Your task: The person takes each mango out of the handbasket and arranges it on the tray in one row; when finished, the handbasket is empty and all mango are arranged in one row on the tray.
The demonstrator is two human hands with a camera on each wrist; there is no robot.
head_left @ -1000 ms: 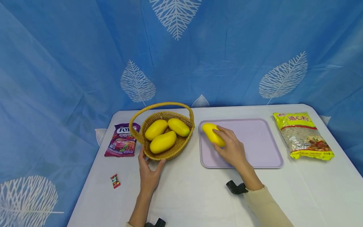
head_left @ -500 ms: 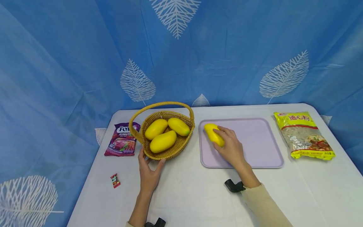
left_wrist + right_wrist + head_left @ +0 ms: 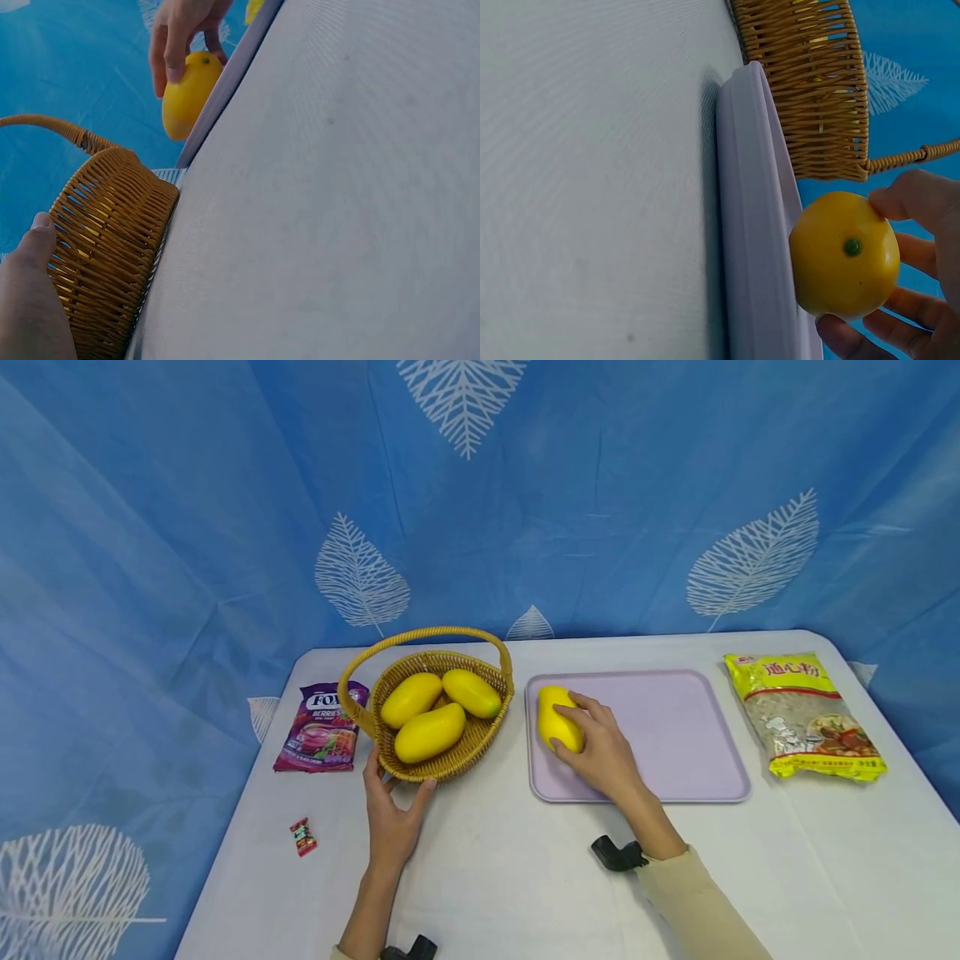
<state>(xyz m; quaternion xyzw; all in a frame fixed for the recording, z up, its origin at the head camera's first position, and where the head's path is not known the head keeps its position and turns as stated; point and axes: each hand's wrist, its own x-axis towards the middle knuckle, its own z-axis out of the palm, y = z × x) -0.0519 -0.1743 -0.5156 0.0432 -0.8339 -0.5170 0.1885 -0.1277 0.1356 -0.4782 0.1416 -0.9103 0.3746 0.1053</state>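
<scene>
On the left of the table a wicker basket (image 3: 471,752) with a tall handle carries three yellow mangoes, among them a front mango (image 3: 430,732). My left hand (image 3: 393,831) grips its near left side; the left wrist view has the thumb (image 3: 37,244) against the wicker wall. Over the left part of the lilac tray (image 3: 675,735), my right hand (image 3: 603,752) holds another mango (image 3: 557,720) between thumb and fingers. The right wrist view shows this mango's green-spotted end, low at the tray's rim. Whether its underside touches the tray is hidden.
A purple candy bag (image 3: 321,731) lies left of the basket, partly behind the handle. Nearer the front is a small wrapped candy (image 3: 303,837). Right of the tray lies a yellow-edged pasta bag (image 3: 806,718). A blue leaf-print cloth (image 3: 600,510) hangs behind the table.
The mango in my right hand has turned to point more straight away from me. That hand has shifted slightly left. My left hand and the basket have stayed in place.
</scene>
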